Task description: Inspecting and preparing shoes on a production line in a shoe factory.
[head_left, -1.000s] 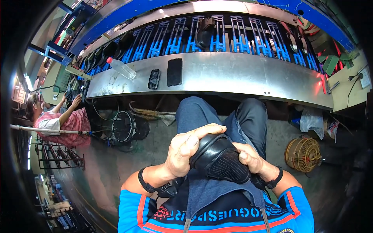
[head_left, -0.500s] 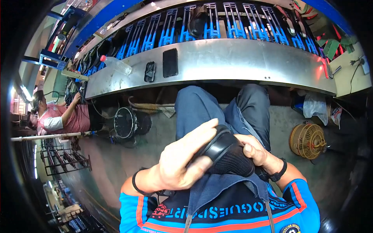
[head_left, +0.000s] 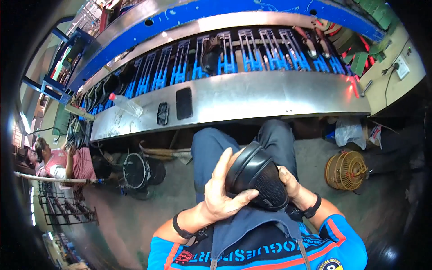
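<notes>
A black shoe point(head_left: 263, 180) with a smooth glossy band and a perforated upper is held between my two hands above my lap. My left hand point(head_left: 225, 191) wraps its left side, fingers stretched along the far edge and thumb against the near side. On the right, my right hand point(head_left: 293, 185) grips the other end, its thumb on top and its other fingers mostly hidden beneath. The shoe's underside and the inside are out of sight.
Ahead runs a metal ledge point(head_left: 252, 96) bearing a phone point(head_left: 184, 102), a small black item point(head_left: 162, 114) and a plastic bottle point(head_left: 126, 105). Behind it are blue racks point(head_left: 227, 63) with another black shoe point(head_left: 210, 54). A bucket point(head_left: 136, 171) and a co-worker point(head_left: 67, 159) are left; a wicker-like basket point(head_left: 345, 171) is right.
The shoe has turned so more of its perforated upper and glossy band shows. My left hand has shifted from across it to its left side. The whole view has tilted, showing more beyond the ledge.
</notes>
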Available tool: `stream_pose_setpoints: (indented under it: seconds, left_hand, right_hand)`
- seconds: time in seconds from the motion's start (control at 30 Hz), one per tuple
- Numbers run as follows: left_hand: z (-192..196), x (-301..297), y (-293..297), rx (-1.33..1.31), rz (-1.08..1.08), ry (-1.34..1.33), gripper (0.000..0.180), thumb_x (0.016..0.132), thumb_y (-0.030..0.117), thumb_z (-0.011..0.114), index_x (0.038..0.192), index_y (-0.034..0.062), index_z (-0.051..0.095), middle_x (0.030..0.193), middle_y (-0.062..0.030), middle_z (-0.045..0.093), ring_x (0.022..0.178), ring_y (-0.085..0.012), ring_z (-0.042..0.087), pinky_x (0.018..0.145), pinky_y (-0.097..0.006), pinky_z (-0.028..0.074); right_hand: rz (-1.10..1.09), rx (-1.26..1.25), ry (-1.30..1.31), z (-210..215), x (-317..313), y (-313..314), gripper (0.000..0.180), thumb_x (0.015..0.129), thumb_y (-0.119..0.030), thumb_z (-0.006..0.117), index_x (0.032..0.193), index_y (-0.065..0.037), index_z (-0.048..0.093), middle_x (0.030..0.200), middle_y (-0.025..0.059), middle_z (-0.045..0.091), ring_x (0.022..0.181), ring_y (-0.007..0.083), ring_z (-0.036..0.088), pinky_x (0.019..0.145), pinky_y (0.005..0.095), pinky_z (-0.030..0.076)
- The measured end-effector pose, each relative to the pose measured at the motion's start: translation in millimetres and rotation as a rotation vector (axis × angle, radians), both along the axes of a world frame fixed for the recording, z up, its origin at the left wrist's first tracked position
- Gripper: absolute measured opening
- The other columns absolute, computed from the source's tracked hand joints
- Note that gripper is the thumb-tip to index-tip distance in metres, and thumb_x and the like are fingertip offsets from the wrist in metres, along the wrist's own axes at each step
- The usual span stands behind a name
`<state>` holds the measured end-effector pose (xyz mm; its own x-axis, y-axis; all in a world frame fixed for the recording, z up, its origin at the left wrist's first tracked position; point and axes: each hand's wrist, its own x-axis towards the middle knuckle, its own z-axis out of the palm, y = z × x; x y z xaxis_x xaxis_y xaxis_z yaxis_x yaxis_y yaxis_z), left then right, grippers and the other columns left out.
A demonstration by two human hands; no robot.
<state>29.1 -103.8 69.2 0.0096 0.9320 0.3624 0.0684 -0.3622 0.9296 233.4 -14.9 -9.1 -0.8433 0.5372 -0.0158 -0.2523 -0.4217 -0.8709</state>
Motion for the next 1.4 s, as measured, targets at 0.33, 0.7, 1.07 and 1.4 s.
stream_pose_setpoints:
  seconds: [0.33,0.7,1.07,1.4]
  left_hand:
    - [19,-24,34,-0.01,-0.063,0.315,0.086,0.078,0.011,0.084,0.147,-0.0069,0.037,0.123,-0.0261,0.065,0.107,-0.0299,0.07,0.093,-0.036,0.054]
    - [18,-40,34,-0.079,-0.152,0.348,0.067,0.088,0.004,0.064,0.149,-0.0029,0.038,0.142,-0.0262,0.052,0.115,-0.038,0.064,0.094,-0.035,0.053]
    - [22,-34,36,-0.033,-0.128,0.247,0.084,0.079,0.012,0.082,0.15,-0.0008,0.038,0.133,-0.0254,0.06,0.101,-0.0278,0.072,0.087,-0.034,0.057]
    - [29,-42,36,-0.055,-0.061,0.387,0.064,0.086,0.004,0.068,0.146,-0.0012,0.045,0.124,-0.025,0.065,0.095,-0.0308,0.073,0.083,-0.03,0.056]
  right_hand:
    - [-0.248,-0.599,0.285,5,-12,-1,0.062,0.105,-0.048,0.039,0.146,-0.001,0.044,0.14,0.0179,0.055,0.123,0.0273,0.059,0.106,0.0418,0.049]
    - [-0.17,-0.741,0.298,-3,-13,-2,0.063,0.104,-0.052,0.038,0.145,-0.005,0.046,0.135,0.0182,0.059,0.114,0.0287,0.065,0.098,0.0445,0.055]
    - [-0.186,-0.685,0.26,-9,-18,-1,0.065,0.105,-0.05,0.038,0.144,0.001,0.044,0.138,0.0211,0.056,0.121,0.0303,0.061,0.103,0.0435,0.051]
    - [-0.12,-0.77,0.314,-13,-15,-3,0.066,0.103,-0.05,0.044,0.143,0.002,0.046,0.136,0.0225,0.057,0.118,0.0333,0.062,0.102,0.0456,0.052]
